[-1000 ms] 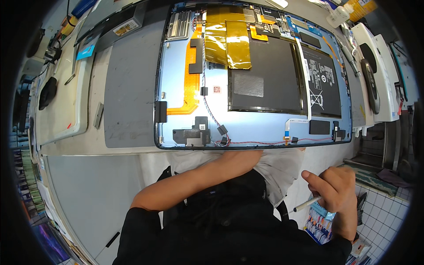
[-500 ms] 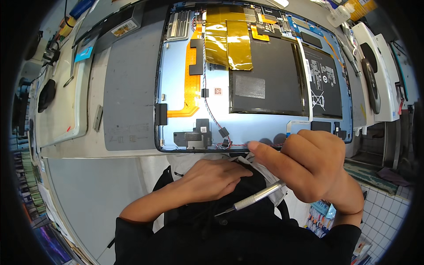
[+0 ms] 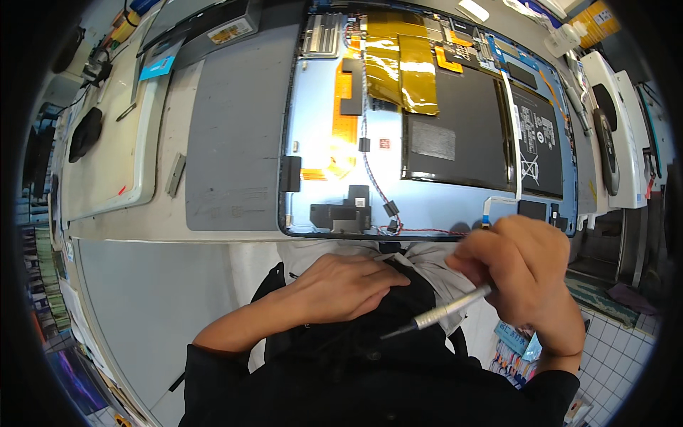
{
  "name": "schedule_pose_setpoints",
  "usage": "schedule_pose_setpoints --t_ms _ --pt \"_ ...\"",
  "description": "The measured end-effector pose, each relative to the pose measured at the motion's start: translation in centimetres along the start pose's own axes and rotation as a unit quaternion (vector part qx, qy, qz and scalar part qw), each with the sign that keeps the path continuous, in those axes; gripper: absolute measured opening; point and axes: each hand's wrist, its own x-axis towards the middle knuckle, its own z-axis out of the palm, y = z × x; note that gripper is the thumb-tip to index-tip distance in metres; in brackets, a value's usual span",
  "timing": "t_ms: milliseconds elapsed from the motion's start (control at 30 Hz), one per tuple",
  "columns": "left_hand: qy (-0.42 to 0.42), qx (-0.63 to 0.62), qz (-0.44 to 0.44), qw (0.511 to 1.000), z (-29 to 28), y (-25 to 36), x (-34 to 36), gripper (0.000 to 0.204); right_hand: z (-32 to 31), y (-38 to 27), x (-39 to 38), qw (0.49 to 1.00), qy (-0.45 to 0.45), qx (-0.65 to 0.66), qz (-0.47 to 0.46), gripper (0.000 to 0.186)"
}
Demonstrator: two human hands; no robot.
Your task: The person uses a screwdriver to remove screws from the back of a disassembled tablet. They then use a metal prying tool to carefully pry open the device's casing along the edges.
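My right hand [image 3: 523,267] is closed around a slim silver pen-shaped tool [image 3: 448,309], just off the near right edge of an opened tablet [image 3: 320,135]. The tool's thin pointed tip hangs down to the left over my lap; its exact kind is not clear. My left hand [image 3: 345,285] lies on my lap, fingers stretched out and holding nothing. Inside the tablet's blue metal shell are a black battery [image 3: 459,107], gold film [image 3: 416,75] over its upper part, an orange flat cable [image 3: 346,132] and a thin twisted wire [image 3: 373,178] ending near the front edge.
A grey mat [image 3: 235,142] lies under and left of the tablet. Farther left are a white tray [image 3: 107,167] and a small metal bar [image 3: 175,175]. A black box [image 3: 231,28] stands at the back left. White equipment [image 3: 626,142] and a small bottle [image 3: 565,39] are on the right.
My view has shifted, so the tablet and bench appear farther right. My right hand has moved right with the tool, its index finger away from the tablet's edge. My left hand stays put.
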Motion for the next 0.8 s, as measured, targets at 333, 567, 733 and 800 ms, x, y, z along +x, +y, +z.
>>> schedule_pose_setpoints --t_ms 333,567,733,800 --pt "-0.106 -0.31 -0.03 0.944 -6.5 1.9 -4.3 0.007 -5.0 -0.2 -0.6 0.976 -0.185 0.037 0.113 0.025" --pt "0.385 0.009 0.052 0.921 -6.2 2.3 -2.6 0.059 -3.3 -0.1 0.6 0.978 -0.058 0.176 0.092 0.024" --pt "0.362 0.098 -0.079 0.924 -6.1 3.6 -0.5 0.097 -2.2 0.9 1.4 0.989 -0.047 0.138 0.026 0.02" --pt "0.362 0.108 -0.094 0.921 -5.7 3.7 0.0 0.104 -2.0 1.1 1.3 0.989 -0.057 0.135 0.015 0.02"
